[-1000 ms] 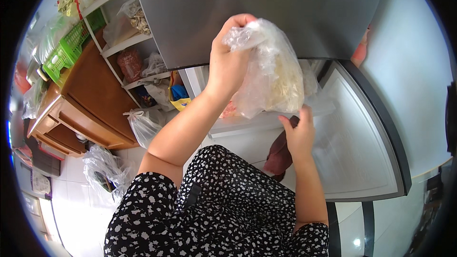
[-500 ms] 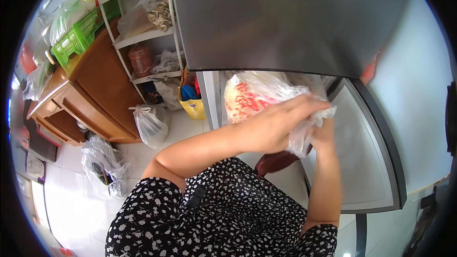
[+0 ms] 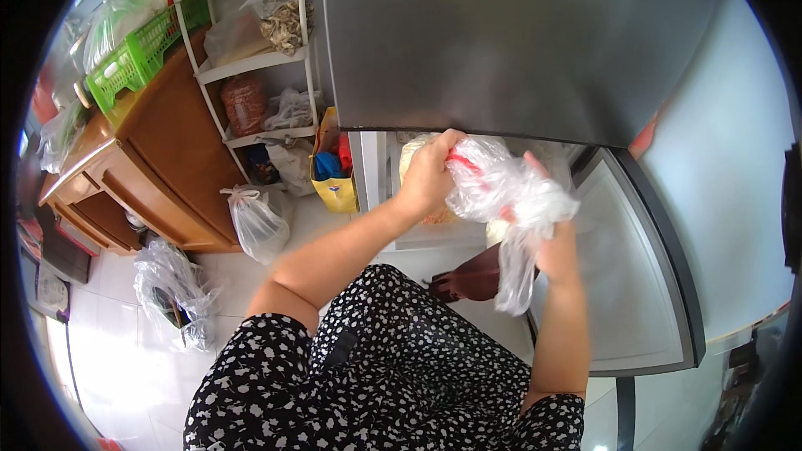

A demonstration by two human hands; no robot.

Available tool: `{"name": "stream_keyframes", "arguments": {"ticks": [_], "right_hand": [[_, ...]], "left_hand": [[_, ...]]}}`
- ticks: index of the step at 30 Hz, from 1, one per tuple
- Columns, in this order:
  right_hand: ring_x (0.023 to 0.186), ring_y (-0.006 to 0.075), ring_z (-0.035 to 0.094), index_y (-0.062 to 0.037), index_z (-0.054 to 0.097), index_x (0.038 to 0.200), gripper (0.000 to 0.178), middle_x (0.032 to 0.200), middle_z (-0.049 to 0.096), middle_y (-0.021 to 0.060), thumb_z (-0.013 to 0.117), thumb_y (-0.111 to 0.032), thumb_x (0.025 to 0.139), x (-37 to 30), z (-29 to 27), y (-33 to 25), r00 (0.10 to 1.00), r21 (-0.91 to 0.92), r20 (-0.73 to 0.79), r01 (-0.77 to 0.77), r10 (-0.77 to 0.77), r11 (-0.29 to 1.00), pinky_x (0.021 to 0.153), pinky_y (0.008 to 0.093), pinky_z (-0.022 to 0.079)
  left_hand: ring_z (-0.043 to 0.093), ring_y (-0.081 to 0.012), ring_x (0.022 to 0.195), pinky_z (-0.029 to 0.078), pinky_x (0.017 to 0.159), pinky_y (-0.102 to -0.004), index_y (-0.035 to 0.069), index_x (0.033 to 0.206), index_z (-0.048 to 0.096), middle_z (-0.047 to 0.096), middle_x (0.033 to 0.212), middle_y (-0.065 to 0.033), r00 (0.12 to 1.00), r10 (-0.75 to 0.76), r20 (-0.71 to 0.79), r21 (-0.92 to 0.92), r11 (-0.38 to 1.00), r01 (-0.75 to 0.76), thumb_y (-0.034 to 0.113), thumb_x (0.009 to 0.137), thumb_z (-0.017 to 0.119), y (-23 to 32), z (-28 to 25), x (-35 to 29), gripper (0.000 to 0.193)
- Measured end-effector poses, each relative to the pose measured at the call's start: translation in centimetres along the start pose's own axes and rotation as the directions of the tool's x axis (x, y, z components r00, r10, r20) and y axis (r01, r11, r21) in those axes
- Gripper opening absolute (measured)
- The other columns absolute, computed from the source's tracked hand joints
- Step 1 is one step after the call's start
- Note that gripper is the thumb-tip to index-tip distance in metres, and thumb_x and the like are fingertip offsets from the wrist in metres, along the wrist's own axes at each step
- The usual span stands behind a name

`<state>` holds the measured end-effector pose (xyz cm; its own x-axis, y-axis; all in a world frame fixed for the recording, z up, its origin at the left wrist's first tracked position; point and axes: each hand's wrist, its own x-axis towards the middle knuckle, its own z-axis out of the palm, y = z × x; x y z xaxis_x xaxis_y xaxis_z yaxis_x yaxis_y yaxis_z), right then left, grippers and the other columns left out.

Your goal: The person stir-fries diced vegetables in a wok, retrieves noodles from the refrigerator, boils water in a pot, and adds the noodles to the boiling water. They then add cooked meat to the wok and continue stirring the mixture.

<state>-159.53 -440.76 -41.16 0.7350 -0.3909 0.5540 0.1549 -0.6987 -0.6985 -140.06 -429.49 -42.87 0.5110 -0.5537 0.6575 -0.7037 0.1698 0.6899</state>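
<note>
A clear plastic bag (image 3: 489,188) with red print is bunched up between my two hands, in front of an open lower fridge compartment (image 3: 380,169). My left hand (image 3: 430,171) is closed on the bag's left end, by the red print. Lower on the right, my right hand (image 3: 558,246) grips its crumpled part, and a loose tail of plastic hangs below. Much of the right hand's fingers is behind the plastic. Inside the compartment a pale yellowish package (image 3: 411,154) shows partly past my left hand; what lies deeper is hidden.
The compartment's door (image 3: 635,267) stands open at right. Above, a grey fridge door (image 3: 518,42) is closed. At left are a white shelf rack (image 3: 251,67), a wooden cabinet (image 3: 171,159), a yellow bag (image 3: 336,192) and a tied white bag (image 3: 259,221) on the floor.
The bag has been drawn together and gathered, its full printed side no longer spread out. My left hand has moved left and up, away from my right hand, which stays on the plastic.
</note>
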Motion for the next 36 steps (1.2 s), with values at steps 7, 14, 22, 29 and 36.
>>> {"name": "stream_keyframes", "arguments": {"ticks": [7,14,22,29,36], "right_hand": [[0.095,0.0329,0.062,-0.0122,0.02,0.15,0.098,0.119,0.052,0.0142,0.075,-0.019,0.069,2.1,2.9,-4.8,0.989,-0.504,0.082,-0.068,0.126,0.861,0.076,0.0427,0.051],[0.095,0.025,0.06,-0.0082,0.033,0.141,0.072,0.114,0.054,0.0101,0.068,-0.023,0.08,3.4,3.0,-3.5,0.985,-0.003,0.09,-0.149,0.148,0.989,0.08,0.0381,0.049],[0.107,0.0207,0.054,-0.0036,0.044,0.129,0.048,0.117,0.054,0.0081,0.061,-0.026,0.09,3.8,3.2,-0.4,0.974,0.633,-0.053,-0.137,0.219,0.762,0.094,0.0339,0.045],[0.102,0.0174,0.054,-0.0034,0.05,0.124,0.037,0.113,0.055,0.0061,0.058,-0.021,0.093,6.1,3.8,-2.3,1.0,0.705,0.008,0.003,-0.013,0.709,0.089,0.0319,0.046],[0.113,0.0187,0.052,-0.0023,0.05,0.128,0.047,0.122,0.055,0.008,0.06,-0.032,0.092,6.6,5.1,-2.5,0.983,0.675,0.061,-0.167,0.172,0.719,0.099,0.0338,0.04]], "left_hand": [[0.061,-0.0373,0.086,0.049,0.074,-0.0408,0.001,0.097,0.059,0.063,0.089,-0.0173,0.974,0.222,-0.051,-0.062,0.972,-0.225,-0.006,0.065,0.062,4.4,-1.0,0.1,0.033],[0.061,-0.0377,0.077,0.05,0.068,-0.0429,0.001,0.1,0.055,0.061,0.084,-0.0162,0.908,0.412,0.074,0.07,0.906,-0.417,0.002,0.065,0.066,6.8,0.1,1.2,0.037],[0.049,-0.0372,0.109,0.044,0.09,-0.0417,-0.004,0.119,0.045,0.049,0.113,-0.0195,0.937,0.326,0.125,0.192,0.918,-0.346,-0.001,0.066,0.067,7.1,-0.3,-0.1,0.057],[0.041,-0.0315,0.122,0.036,0.104,-0.0396,-0.005,0.134,0.03,0.043,0.125,-0.0202,0.978,-0.207,-0.007,0.184,0.961,0.205,0.023,0.079,0.075,-1.6,-7.1,-7.1,0.076],[0.043,-0.0314,0.127,0.03,0.108,-0.04,-0.009,0.132,0.03,0.048,0.128,-0.0252,0.888,-0.439,0.136,-0.083,0.888,0.451,0.05,0.08,0.071,-4.5,-5.7,-4.6,0.089]]}}
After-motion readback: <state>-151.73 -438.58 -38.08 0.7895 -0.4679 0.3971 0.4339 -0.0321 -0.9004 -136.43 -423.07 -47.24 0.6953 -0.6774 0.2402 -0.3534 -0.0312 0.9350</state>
